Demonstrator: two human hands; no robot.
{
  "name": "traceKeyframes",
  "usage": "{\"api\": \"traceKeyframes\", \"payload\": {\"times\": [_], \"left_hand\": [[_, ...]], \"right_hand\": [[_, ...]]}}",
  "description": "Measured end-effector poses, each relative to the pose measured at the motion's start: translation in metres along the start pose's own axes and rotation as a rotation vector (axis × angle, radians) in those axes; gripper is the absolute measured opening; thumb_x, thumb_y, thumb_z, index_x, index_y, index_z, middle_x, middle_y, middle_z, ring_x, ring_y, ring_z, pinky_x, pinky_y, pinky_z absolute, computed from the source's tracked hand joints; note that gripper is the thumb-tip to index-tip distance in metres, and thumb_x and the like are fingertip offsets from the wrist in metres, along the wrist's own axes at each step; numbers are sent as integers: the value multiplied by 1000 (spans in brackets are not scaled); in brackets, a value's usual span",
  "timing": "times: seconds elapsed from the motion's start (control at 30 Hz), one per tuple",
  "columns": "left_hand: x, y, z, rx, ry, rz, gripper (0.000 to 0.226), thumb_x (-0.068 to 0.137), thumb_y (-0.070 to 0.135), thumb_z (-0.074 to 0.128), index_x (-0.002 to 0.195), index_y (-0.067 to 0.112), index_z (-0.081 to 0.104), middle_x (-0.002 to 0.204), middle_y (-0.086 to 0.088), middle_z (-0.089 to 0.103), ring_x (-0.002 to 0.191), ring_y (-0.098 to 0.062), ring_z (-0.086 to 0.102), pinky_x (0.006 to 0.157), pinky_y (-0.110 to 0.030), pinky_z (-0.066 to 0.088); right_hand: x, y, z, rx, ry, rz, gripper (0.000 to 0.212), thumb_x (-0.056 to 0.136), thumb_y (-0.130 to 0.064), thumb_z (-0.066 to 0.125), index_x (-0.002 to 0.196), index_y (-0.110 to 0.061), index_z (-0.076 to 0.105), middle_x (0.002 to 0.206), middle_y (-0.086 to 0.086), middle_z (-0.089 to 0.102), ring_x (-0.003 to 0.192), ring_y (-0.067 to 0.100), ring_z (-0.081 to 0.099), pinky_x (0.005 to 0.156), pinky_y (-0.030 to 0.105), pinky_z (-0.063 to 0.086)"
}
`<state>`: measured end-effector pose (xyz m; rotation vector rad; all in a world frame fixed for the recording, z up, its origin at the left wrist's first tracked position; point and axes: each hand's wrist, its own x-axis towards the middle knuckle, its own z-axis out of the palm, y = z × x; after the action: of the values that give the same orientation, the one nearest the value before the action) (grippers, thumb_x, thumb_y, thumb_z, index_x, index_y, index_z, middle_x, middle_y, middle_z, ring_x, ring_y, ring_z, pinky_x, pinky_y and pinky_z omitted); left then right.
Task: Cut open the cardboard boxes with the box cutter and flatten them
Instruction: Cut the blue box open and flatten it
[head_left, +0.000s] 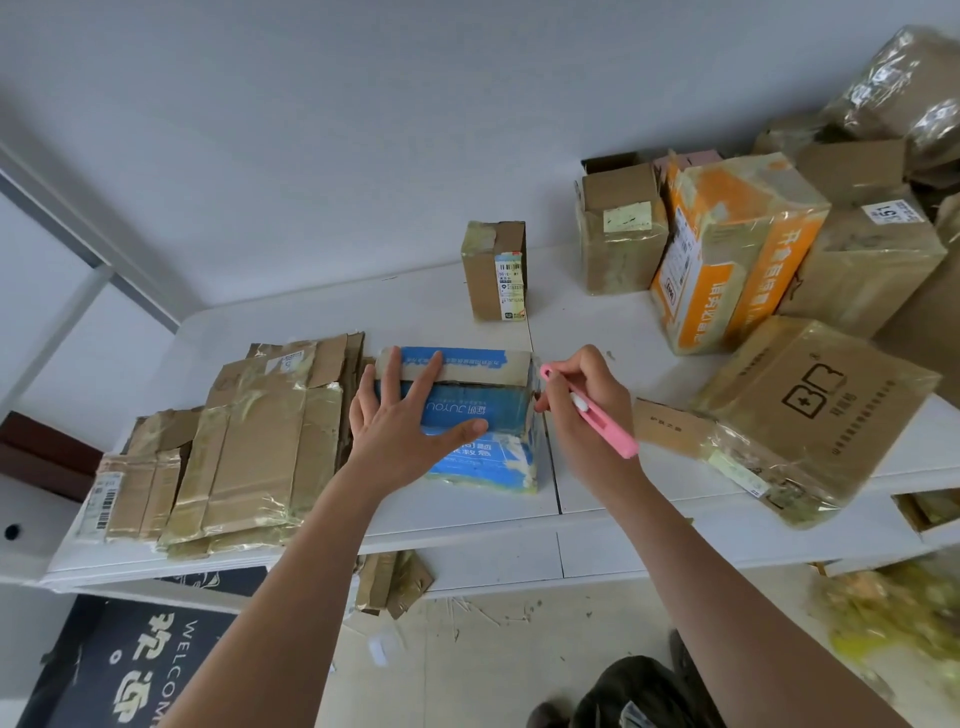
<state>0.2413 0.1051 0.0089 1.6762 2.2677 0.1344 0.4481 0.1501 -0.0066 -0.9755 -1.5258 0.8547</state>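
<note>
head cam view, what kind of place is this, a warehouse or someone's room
Probably a plain back room or small office used for unpacking parcels, not a warehouse. A white folding table against a bare wall holds a heap of taped shipping boxes and a stack of flattened cardboard; a welcome mat lies on the floor.

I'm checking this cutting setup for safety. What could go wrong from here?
The left hand lies flat on the blue box, close to where the right hand works the pink box cutter at its right edge; a slip could reach the fingers. The flattened cardboard overhangs the table edge and might slide off.
</note>
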Motion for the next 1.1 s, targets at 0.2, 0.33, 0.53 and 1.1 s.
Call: {"api": "traceKeyframes", "payload": {"times": [0.2,0.33,0.53,1.1], "left_hand": [[0,-1,2,-1,1,0,108,54,99,22,148,55,-7,157,17,-24,146,-25,-23,118,-51,-7],[0,-1,2,15,1,11,109,53,99,21,148,54,-8,156,18,-24,147,-26,-22,118,-52,-6],[0,-2,2,18,1,17,109,53,101,22,147,55,-9,157,16,-25,147,-26,-22,118,-52,-6],[-32,23,-12,-361,260,-419,94,81,61,66,141,6,21,140,-14,15,121,-39,34,98,-42,38]], "right_hand": [[-8,-3,-9,-20,-77,-43,20,97,-5,56,83,-13,45,70,5,63,57,15,63,51,23,50],[-17,-6,-12,-3,-92,-32,19,97,-3,56,82,-12,46,69,9,62,56,20,62,50,32,52],[-27,-16,-18,11,-101,-12,20,96,2,55,82,-10,46,73,10,64,57,19,63,50,32,53],[41,1,-3,216,-100,205,9,102,-12,50,99,-3,48,85,7,68,84,13,70,77,21,54]]}}
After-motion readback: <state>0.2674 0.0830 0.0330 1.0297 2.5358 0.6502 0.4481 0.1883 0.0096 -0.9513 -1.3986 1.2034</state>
